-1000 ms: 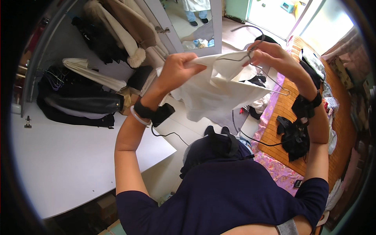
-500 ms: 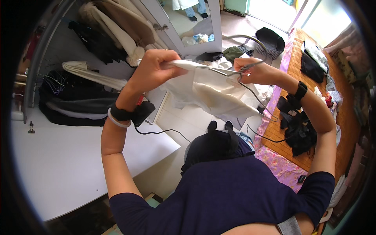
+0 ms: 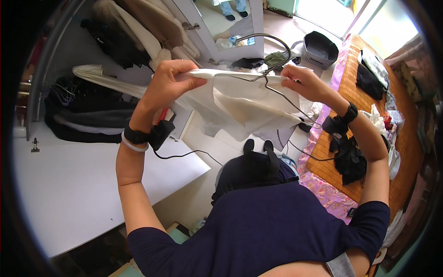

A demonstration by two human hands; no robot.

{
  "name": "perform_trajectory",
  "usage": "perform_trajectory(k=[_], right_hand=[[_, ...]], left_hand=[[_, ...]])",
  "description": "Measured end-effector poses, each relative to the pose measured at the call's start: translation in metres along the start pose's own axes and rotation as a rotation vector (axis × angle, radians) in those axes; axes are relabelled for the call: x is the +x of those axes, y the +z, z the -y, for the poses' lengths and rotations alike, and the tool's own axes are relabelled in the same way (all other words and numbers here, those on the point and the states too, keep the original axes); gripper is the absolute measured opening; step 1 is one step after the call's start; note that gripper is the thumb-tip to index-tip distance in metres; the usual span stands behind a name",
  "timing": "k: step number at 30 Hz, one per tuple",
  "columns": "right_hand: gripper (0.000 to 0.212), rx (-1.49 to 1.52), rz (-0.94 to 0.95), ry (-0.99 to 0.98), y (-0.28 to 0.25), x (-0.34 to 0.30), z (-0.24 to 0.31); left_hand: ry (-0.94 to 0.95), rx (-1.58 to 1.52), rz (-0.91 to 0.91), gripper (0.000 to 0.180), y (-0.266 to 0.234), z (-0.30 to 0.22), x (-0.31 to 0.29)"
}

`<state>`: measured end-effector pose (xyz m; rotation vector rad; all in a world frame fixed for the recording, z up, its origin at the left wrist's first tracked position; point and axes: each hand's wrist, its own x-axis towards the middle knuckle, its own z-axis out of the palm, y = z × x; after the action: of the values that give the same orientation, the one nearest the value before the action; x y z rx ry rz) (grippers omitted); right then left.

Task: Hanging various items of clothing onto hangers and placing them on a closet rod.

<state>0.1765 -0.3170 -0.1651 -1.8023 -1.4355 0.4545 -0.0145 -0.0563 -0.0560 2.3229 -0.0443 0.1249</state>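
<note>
A white garment (image 3: 240, 111) hangs in front of me, raised between my two hands. My left hand (image 3: 171, 81) pinches its upper edge at the left, thumb against fingers. On the other side, my right hand (image 3: 307, 83) is closed on the edge at the right, its fingertips partly hidden. A dark wire hanger (image 3: 290, 101) sits at the garment's top between my hands. Its curved hook stands up and one arm slopes down to the right over the cloth. How far the other arm reaches into the garment is hidden.
An open wardrobe at left holds coats (image 3: 154, 27) and dark folded clothes (image 3: 87, 120) above a white surface (image 3: 106, 184). Ahead stand a mirrored door (image 3: 230, 27) and a grey basket (image 3: 320, 48). Clothes lie on the bed mat (image 3: 355, 55) at right. Cables trail from both wrists.
My right hand has left the hanger's neck and now grips the garment's edge right of it. The hanger's hook has shifted left, and the cloth is spread wider.
</note>
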Motion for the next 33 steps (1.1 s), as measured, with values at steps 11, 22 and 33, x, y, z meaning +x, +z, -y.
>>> perform_trajectory(k=[11, 22, 33], right_hand=[[0.018, -0.644, -0.469, -0.251, 0.002, 0.01, -0.03], [0.022, 0.446, 0.032, 0.103, -0.026, -0.005, 0.005], [0.035, -0.585, -0.321, -0.255, -0.036, -0.016, -0.016]], left_hand=[[-0.003, 0.002, -0.047, 0.013, -0.005, 0.0, 0.0], [0.031, -0.033, -0.118, 0.016, -0.029, 0.001, -0.008], [0.013, -0.03, -0.114, 0.018, -0.03, -0.006, -0.009]])
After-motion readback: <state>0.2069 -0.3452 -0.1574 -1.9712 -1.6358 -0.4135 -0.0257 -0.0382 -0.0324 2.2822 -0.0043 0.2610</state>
